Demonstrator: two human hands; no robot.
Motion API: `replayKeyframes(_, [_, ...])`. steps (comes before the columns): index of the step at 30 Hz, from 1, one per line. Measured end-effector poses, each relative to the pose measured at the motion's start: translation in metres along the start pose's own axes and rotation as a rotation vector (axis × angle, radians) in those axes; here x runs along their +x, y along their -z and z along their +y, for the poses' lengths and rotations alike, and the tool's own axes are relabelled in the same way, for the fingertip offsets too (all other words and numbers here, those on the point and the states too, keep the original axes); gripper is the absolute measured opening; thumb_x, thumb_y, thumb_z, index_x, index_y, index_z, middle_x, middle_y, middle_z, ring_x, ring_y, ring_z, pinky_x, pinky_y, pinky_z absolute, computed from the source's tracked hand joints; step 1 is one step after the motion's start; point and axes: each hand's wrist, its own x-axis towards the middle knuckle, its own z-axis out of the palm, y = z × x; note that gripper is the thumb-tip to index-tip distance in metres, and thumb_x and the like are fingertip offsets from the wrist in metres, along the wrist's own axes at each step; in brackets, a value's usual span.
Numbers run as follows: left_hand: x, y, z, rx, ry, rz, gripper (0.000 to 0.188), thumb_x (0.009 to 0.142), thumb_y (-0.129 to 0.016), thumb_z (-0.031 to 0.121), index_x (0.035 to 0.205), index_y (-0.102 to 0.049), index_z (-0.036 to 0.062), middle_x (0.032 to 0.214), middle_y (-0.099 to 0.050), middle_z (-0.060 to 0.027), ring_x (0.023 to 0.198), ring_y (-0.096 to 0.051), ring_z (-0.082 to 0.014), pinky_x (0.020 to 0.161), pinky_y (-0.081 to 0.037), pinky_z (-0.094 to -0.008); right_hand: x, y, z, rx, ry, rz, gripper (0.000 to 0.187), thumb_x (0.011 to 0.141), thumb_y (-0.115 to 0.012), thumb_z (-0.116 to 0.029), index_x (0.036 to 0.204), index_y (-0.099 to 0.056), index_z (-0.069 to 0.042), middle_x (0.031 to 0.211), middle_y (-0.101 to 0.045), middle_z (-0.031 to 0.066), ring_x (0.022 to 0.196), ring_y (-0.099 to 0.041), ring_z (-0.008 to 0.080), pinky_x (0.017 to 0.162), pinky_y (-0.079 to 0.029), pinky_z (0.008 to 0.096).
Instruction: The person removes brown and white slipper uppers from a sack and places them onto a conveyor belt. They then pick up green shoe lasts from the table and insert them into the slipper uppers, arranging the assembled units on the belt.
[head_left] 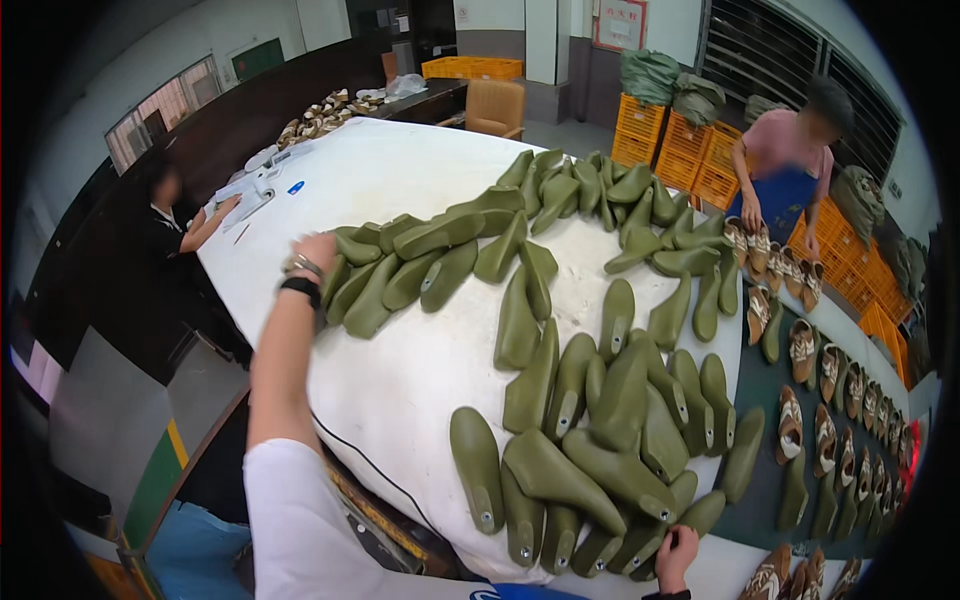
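Observation:
Olive-green shoe lasts lie in piles across a white table. My left hand (316,254), with a bracelet and a black band on its wrist, reaches to the left end of the far row of lasts (368,302). It touches the endmost ones; its fingers are largely hidden. Close to my body, my right hand (677,556) is closed at the lower right of the near pile, its curled fingers on the end of a last (640,548). More lasts (618,400) are stacked crosswise beside it.
At right, a dark green surface (762,480) carries rows of brown-and-white shoes (790,425) and lasts. A person in a blue apron (785,195) handles shoes there. Another person (178,220) sits at the table's far left. Orange crates (638,125) stand behind; a black cable (370,470) crosses the near edge.

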Motion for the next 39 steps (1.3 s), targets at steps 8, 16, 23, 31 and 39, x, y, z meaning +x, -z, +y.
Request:
replayKeyframes(8, [0.048,-0.145,0.140,-0.612,-0.065,-0.298,0.054,0.073,-0.066,0.033,0.112,-0.056,-0.0026,0.109,-0.060,-0.0249,0.104,-0.057,-0.0369,0.089,-0.046,-0.0411,0.008,0.018,-0.026,-0.096,-0.083,-0.163,0.011,0.081,-0.055,-0.005,0.090,-0.058,-0.001,0.087,-0.057,0.0207,0.085,-0.051,0.0398,0.077,-0.042,0.0450])
replayKeyframes(16, [0.034,-0.214,0.203,-0.766,0.141,-0.078,0.044,0.076,-0.064,0.040,0.088,-0.058,-0.0016,0.093,-0.063,-0.0253,0.090,-0.060,-0.0419,0.079,-0.049,-0.0491,0.018,0.013,-0.015,0.237,-0.254,-0.090,0.002,0.082,-0.055,-0.001,0.084,-0.055,-0.002,0.077,-0.057,0.0094,0.073,-0.056,0.0188,0.067,-0.045,0.0298])
replayKeyframes(23, [-0.054,-0.144,0.182,-1.825,0.383,-0.752,0.045,0.088,-0.060,0.033,0.117,-0.055,0.0000,0.107,-0.063,-0.0104,0.090,-0.064,-0.0236,0.076,-0.053,-0.0384,0.077,0.032,0.075,-0.033,-0.339,0.225,0.070,0.073,-0.072,-0.031,0.126,-0.043,0.002,0.126,-0.047,0.0241,0.116,-0.045,0.0398,0.098,-0.037,0.0425])
replayKeyframes(31, [-0.209,0.029,0.182,-2.085,-0.007,-1.079,0.036,0.093,-0.052,0.027,0.114,-0.058,-0.0003,0.107,-0.063,-0.0094,0.098,-0.061,-0.0191,0.084,-0.053,-0.0397,0.101,0.013,0.124,0.166,-0.648,-0.146,0.071,0.080,-0.066,-0.032,0.136,-0.036,0.000,0.131,-0.047,0.0248,0.124,-0.045,0.0348,0.101,-0.037,0.0374])
replayKeyframes(39, [-0.188,0.028,0.189,-1.753,-0.640,-1.254,0.060,0.093,-0.054,0.026,0.143,-0.027,0.0073,0.131,-0.049,-0.0102,0.118,-0.048,-0.0188,0.097,-0.043,-0.0377,0.106,0.015,0.078,0.372,-0.357,-0.212,0.056,0.083,-0.059,-0.008,0.134,-0.037,0.003,0.132,-0.047,0.0205,0.123,-0.045,0.0268,0.103,-0.034,0.0336])
